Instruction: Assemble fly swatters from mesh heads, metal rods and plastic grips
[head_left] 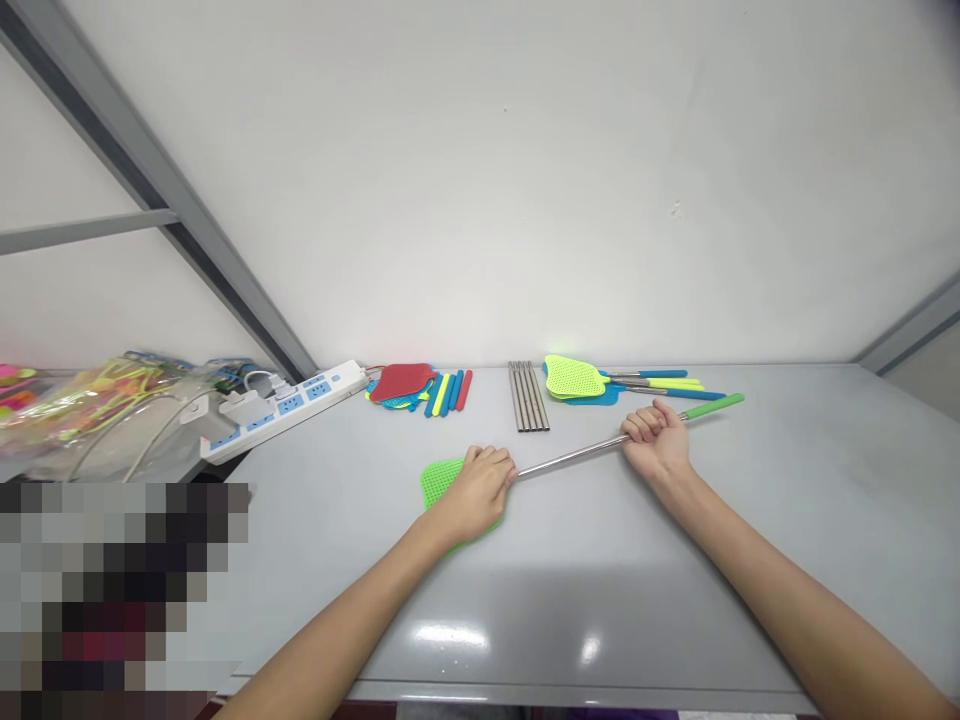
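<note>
A green fly swatter with a long, extended metal rod lies between my hands, just over the grey table. My left hand is closed round its neck, covering part of the perforated green head. Farther along, my right hand grips the rod just before the green handle, which sticks out to the right. Behind them, several bare metal rods lie side by side. To their right is a pile of fly swatters with yellow and blue heads and handles.
Left of the rods lie several loose coloured handles beside stacked red, blue and yellow swatter heads. A white power strip with plugged-in adapters runs along the left. Plastic bags fill the far left. A wall backs the table.
</note>
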